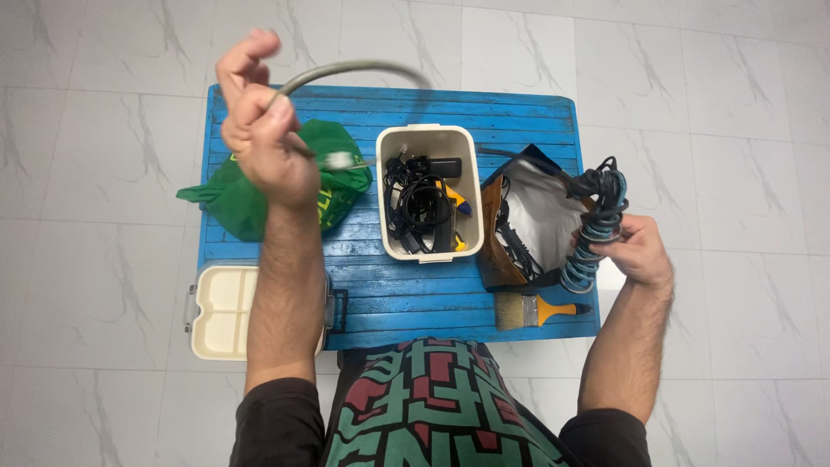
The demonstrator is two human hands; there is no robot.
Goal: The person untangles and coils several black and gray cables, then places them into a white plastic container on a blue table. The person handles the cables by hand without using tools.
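Two bare hands work above a blue slatted table that stands on pale marble-look floor tiles. The left hand is raised high over the table's left end, its fingers curled shut around a grey cable; the cable arcs up and to the right from the fist, blurred, while its pale plug end sticks out just beside the knuckles. The right hand sits at the table's right edge, fingers wrapped closed around a coiled bundle of black and blue cable, held upright beside an open brown bag with a pale lining. Between the hands stands a cream plastic bin, filled with dark tangled cords and adapters. A green bag lies under and behind the left forearm. A yellow-handled paintbrush rests near the table's front right corner, and a cream lid lies at the front left edge.
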